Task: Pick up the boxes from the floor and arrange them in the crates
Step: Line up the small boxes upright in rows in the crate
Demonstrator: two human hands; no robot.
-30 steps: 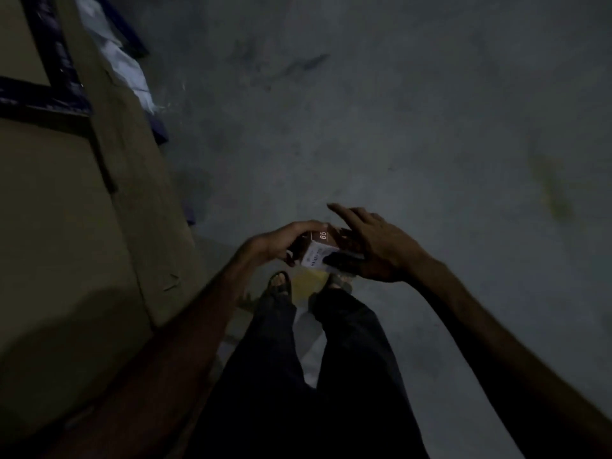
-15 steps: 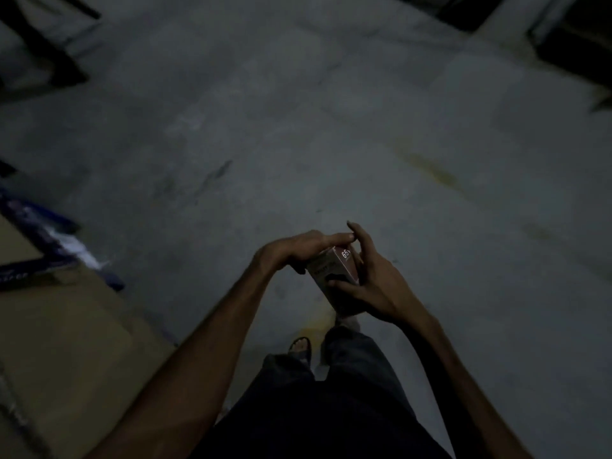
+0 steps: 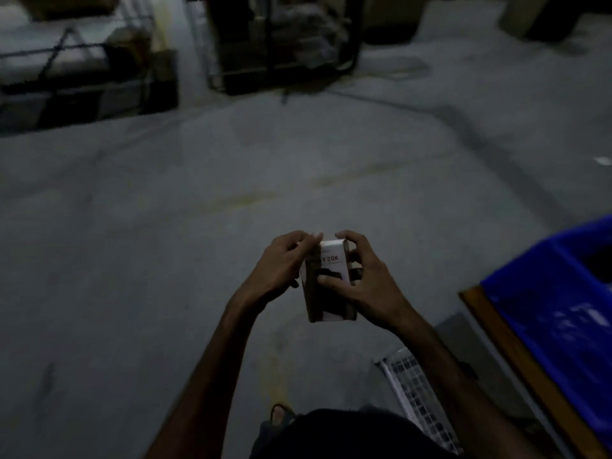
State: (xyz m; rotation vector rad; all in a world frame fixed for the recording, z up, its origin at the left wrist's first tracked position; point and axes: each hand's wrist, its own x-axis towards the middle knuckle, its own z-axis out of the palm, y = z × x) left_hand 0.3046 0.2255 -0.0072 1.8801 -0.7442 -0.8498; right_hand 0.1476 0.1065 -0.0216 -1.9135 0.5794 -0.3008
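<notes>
A small white and brown box (image 3: 329, 281) with dark print is held upright in front of me, over the grey floor. My left hand (image 3: 281, 265) grips its left side, fingertips on the top edge. My right hand (image 3: 356, 279) grips the right side, thumb across the printed front and fingers curled over the top corner. A blue plastic crate (image 3: 559, 313) stands at the right edge, on a wooden surface (image 3: 516, 352); its inside is mostly out of view.
A white wire grid (image 3: 417, 402) lies on the floor below my right arm. Metal racks and shelving (image 3: 281, 41) with stored goods stand along the far side, with more boxes at the far left (image 3: 82, 64). Open concrete floor (image 3: 198, 210) lies between.
My view has swung from the cardboard at the left, across the floor, to the blue crate at the right. The box has been turned upright, and both hands still hold it.
</notes>
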